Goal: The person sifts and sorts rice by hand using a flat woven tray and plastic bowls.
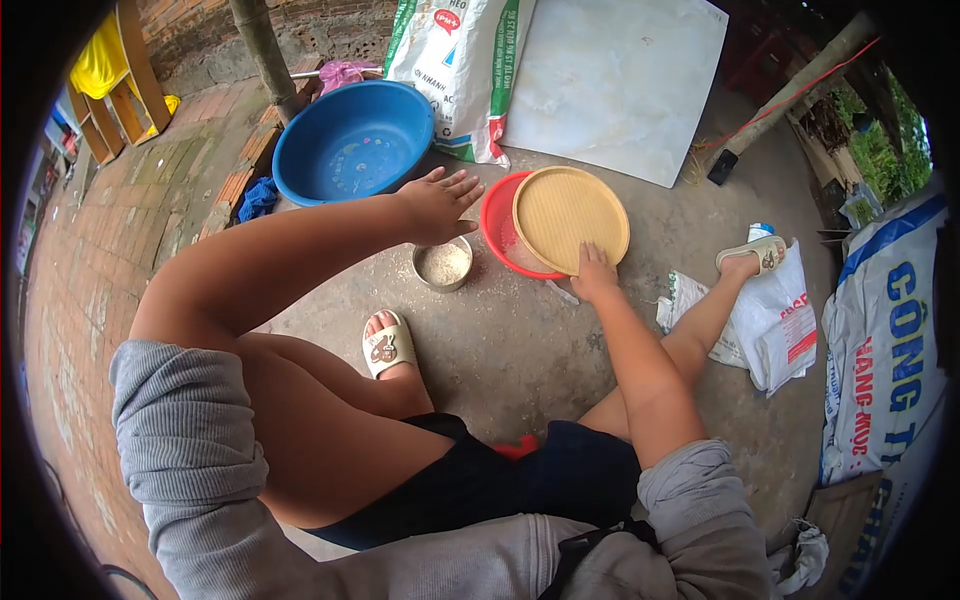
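Note:
My left hand (440,205) is stretched out flat with its fingers apart, above the floor between the blue basin (300,165) and a metal bowl (443,268). Nothing is in it. Pale grains fill much of the bowl, and more are scattered around it. My right hand (595,272) grips the near rim of a round woven tray (570,215), fingers on its upper face; the thumb is hidden. The tray is tilted and overlaps the right side of a red basin (497,215), where some pale grains show at the bottom.
A feed sack (450,70) and a pale board (610,85) stand at the back. A white plastic sack (775,325) lies under my right foot. Large printed sacks (885,340) line the right side. A bamboo post (262,50) rises behind the blue basin.

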Demonstrator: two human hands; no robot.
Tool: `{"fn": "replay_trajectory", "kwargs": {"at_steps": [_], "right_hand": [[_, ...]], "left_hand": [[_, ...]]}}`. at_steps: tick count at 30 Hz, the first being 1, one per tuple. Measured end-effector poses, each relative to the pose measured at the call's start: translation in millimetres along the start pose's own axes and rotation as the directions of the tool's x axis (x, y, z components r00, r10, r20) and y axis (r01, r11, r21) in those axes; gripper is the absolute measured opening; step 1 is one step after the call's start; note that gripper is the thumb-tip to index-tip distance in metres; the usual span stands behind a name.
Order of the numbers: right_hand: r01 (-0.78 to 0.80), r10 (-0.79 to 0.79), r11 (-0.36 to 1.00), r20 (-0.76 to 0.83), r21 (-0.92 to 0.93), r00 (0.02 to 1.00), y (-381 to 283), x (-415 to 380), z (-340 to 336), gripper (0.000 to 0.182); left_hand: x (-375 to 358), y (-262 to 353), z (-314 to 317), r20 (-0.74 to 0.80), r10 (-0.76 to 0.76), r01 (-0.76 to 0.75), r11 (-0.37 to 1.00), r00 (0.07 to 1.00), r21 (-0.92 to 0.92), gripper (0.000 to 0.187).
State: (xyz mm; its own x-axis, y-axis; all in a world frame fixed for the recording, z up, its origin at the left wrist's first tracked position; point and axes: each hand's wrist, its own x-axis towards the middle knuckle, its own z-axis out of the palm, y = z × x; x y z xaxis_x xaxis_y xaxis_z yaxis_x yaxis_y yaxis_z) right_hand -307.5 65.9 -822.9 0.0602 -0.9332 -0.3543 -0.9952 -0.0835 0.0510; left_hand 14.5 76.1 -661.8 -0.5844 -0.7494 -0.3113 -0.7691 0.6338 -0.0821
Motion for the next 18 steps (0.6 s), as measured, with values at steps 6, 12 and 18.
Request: {"fn": "replay_trajectory", "kwargs": {"at_steps": [6,12,18], "right_hand": [[-0.028,0.029,0.999,-0.002,0.047,1.0,2,-6,14,0.08],[0.007,0.008,0.995,-0.154,0.099,0.988,17,-14,29,0.073],[0.095,0.159,0.855,-0.432,0.51,0.888,14,-24,54,0.065]], "left_hand": [[25,12,1,0.005,0.026,-0.026,1.0,1.0,0.012,0.067],[49,47,-11,-0.047,0.122,-0.124,0.992,0.991,-0.031,0.066],[47,62,-9,-0.068,0.189,-0.193,0.98,0.98,-0.049,0.065]]}}
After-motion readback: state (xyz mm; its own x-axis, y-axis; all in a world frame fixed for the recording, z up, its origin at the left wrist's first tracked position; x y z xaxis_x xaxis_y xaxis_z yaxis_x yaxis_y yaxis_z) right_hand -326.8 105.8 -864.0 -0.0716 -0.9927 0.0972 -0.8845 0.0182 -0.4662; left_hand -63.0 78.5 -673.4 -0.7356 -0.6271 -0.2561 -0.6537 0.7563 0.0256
